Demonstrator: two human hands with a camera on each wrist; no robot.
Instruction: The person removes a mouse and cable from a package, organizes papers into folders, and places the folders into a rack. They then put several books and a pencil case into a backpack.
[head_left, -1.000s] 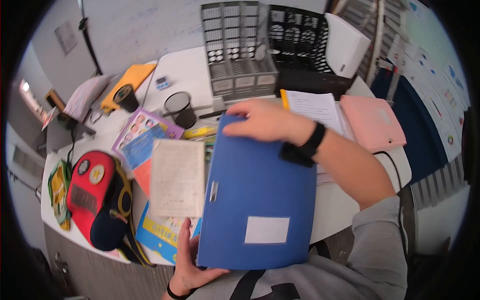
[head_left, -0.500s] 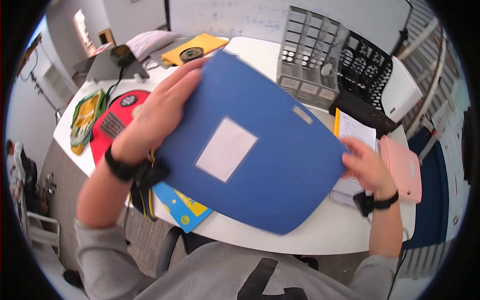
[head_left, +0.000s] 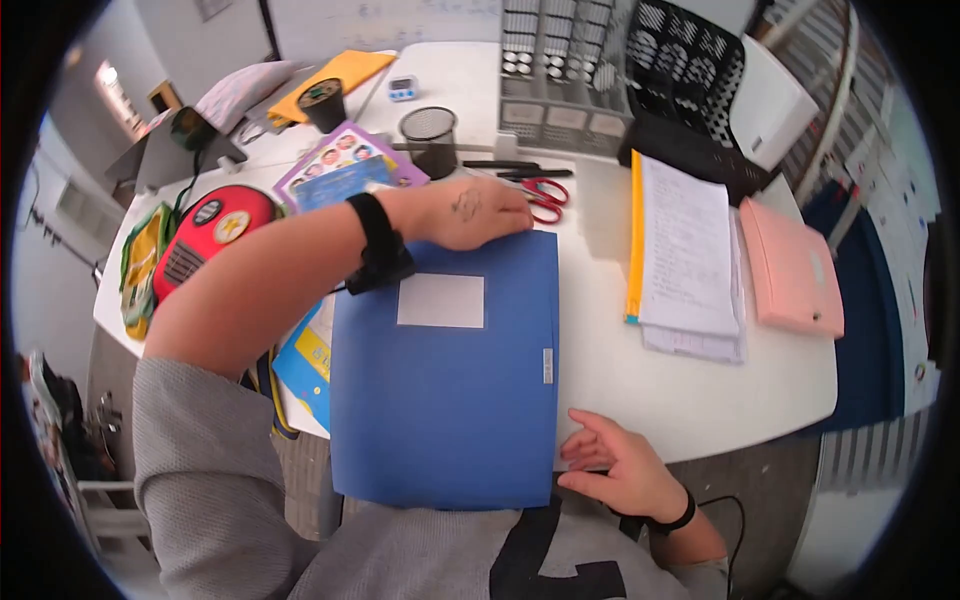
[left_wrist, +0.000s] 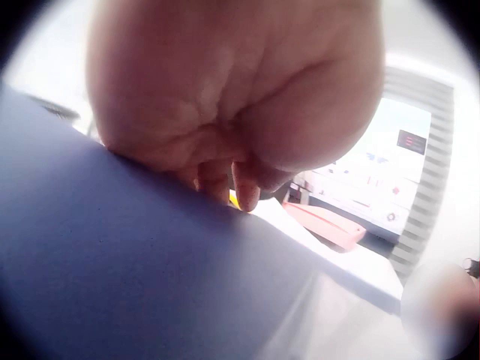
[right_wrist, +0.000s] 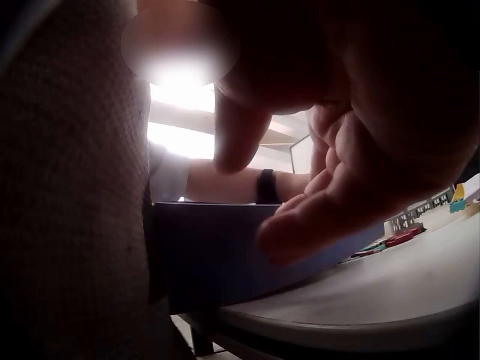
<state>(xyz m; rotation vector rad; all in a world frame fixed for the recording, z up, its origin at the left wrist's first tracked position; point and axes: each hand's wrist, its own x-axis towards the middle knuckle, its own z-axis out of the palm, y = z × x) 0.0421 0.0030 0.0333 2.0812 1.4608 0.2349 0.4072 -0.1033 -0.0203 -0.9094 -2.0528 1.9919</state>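
Note:
A blue file box (head_left: 445,400) with a white label lies at the table's front edge, its near end up against the person's body. My left hand (head_left: 475,212) reaches across and grips its far edge near the right corner; in the left wrist view the fingers (left_wrist: 246,187) bend down at that edge. Beside the box's near right side is my right hand (head_left: 625,470), thumb and fingers apart and holding nothing. The right wrist view has those fingers (right_wrist: 300,229) loosely bent in front of the box's side wall (right_wrist: 217,247).
Red scissors (head_left: 548,200) and a wire mesh pen cup (head_left: 430,140) are beyond the box. To the right lie papers with a yellow spine (head_left: 685,250) and a pink folder (head_left: 790,270). A red pencil case (head_left: 215,235) and colourful booklets (head_left: 350,165) lie left. Grey organizers (head_left: 560,100) stand behind.
The file box has been turned around and lowered to the table's front edge. My left hand moved to its far edge, while my right hand let go and came down to its near right side.

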